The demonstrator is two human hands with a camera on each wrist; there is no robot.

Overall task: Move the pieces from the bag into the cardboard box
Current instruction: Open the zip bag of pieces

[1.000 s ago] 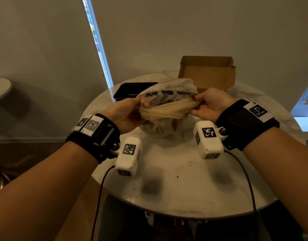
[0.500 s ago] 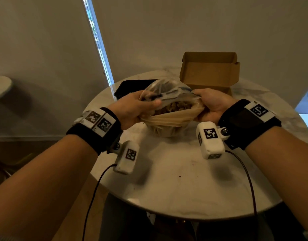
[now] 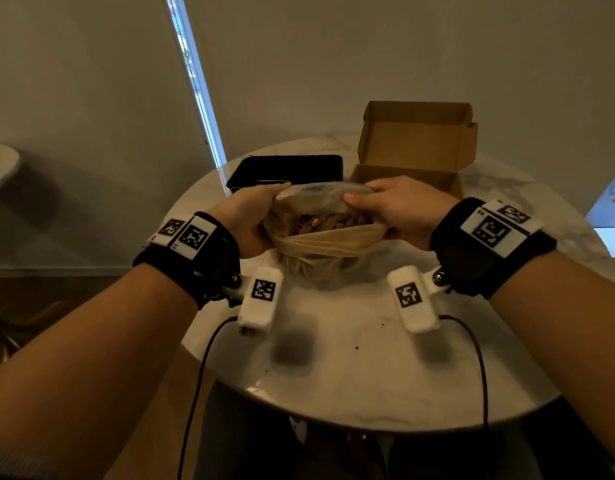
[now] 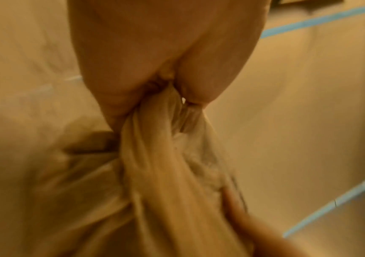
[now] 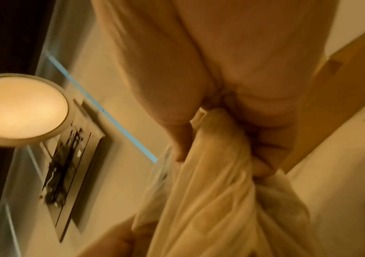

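A thin beige plastic bag [image 3: 325,245] sits on the round table, its mouth pulled wide. Brown pieces [image 3: 328,221] show inside it. My left hand [image 3: 256,216] grips the bag's left rim and my right hand [image 3: 392,209] grips the right rim. In the left wrist view the bunched bag [image 4: 166,156] runs out from between the curled fingers [image 4: 133,78]. In the right wrist view the bag [image 5: 216,173] is pinched between thumb and fingers [image 5: 181,139]. The open cardboard box [image 3: 417,168] stands just behind the bag, lid flap upright; its inside is hidden by my right hand.
A black tray [image 3: 288,169] lies at the back left of the white marble table [image 3: 351,358], beside the box. Small dark crumbs dot the table near me. A wall stands behind the table, and another round table [image 3: 1,164] edge shows far left.
Both hands pulled the bag's mouth from bunched shut to wide apart, baring the pieces inside. The bag and hands have shifted slightly toward the box.
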